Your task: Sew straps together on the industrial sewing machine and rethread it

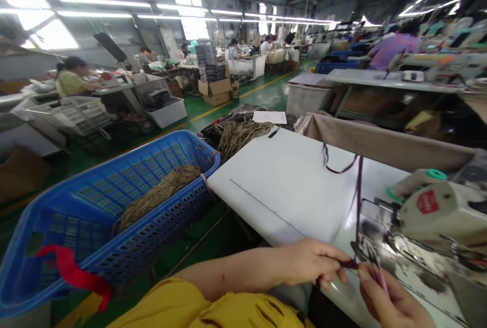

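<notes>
Blue bskt [162, 234] w/ tan cords [160, 196] inside & red ribbon [70, 267] on it, cardbd box [217, 99] on grn flr [266, 96].

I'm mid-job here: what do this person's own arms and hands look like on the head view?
The left grip is a bare human hand without a visible glove; its forearm is bare, with one small spot, below a loose mustard-yellow fabric sleeve. The right grip is likewise ungloved; its sleeve is out of view.
</notes>
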`<state>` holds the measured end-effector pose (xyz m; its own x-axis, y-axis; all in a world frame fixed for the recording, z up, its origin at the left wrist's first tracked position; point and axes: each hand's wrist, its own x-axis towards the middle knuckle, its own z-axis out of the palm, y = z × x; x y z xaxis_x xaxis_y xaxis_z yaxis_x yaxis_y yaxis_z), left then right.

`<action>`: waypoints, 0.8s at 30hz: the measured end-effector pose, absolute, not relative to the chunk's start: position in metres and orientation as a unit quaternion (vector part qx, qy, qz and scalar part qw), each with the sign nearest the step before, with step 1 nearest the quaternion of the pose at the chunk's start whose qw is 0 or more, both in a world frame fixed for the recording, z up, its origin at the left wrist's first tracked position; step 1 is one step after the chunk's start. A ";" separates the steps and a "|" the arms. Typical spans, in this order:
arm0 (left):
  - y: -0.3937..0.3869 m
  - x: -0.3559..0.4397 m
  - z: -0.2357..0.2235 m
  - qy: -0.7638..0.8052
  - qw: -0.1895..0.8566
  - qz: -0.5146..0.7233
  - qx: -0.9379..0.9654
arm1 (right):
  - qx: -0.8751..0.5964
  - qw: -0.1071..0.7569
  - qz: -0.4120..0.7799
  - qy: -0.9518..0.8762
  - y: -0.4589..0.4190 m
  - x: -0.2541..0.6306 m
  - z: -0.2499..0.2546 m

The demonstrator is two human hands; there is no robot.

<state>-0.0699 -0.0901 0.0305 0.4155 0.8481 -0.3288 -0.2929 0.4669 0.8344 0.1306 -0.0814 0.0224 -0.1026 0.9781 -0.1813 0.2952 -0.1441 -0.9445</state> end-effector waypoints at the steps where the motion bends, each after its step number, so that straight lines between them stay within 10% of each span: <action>1: -0.092 -0.070 0.032 0.395 0.757 0.382 0.353 | -0.570 0.355 0.500 -0.547 -0.085 0.127 0.030; 24: -0.104 -0.075 0.070 0.332 0.788 0.453 0.253 | -0.578 0.306 0.276 -0.704 -0.110 0.124 0.062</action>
<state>-0.0754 -0.1037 0.0703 0.3694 0.8818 -0.2932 -0.5461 0.4613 0.6993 0.1236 -0.1097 0.0624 -0.1441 0.9831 0.1128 0.6452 0.1797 -0.7425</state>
